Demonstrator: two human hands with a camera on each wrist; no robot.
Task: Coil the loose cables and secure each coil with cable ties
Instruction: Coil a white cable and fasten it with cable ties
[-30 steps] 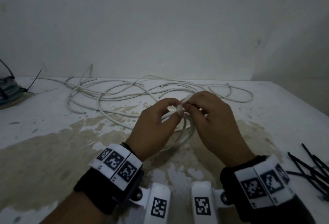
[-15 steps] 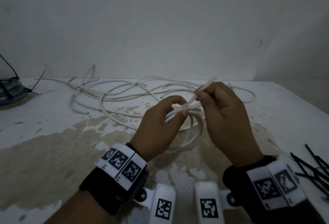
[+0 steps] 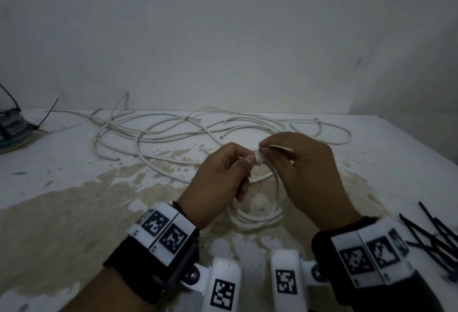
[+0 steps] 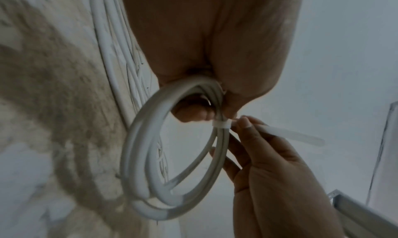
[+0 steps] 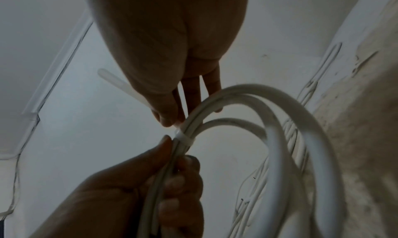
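White cable coil (image 3: 257, 215) hangs between my two hands, held up off the stained worktop (image 3: 62, 212). My left hand (image 3: 218, 183) has its fingers (image 5: 172, 182) curled round the bunched strands, thumb pressed on top, just beside the white cable tie (image 4: 223, 123) that wraps the coil. My right hand (image 3: 309, 178) sits opposite, knuckles up, with thumb and forefinger pinched together on the tie right at its band; the tie's free tail (image 4: 290, 136) sticks out past those fingers, away from the coil. The other right fingers (image 5: 193, 91) lie straight along the coil's upper curve, and I cannot tell whether they touch it. Both wrists are raised and angled inward, so the fingertips nearly meet at the tie. Beyond my fingers, loose white cables (image 3: 173, 128) sprawl across the worktop toward the wall. Off to the right of my right wrist lies a heap of black cable ties (image 3: 436, 237), well apart from the coil. Far left of my left hand, a bundled coil (image 3: 11, 131) rests at the worktop's edge.
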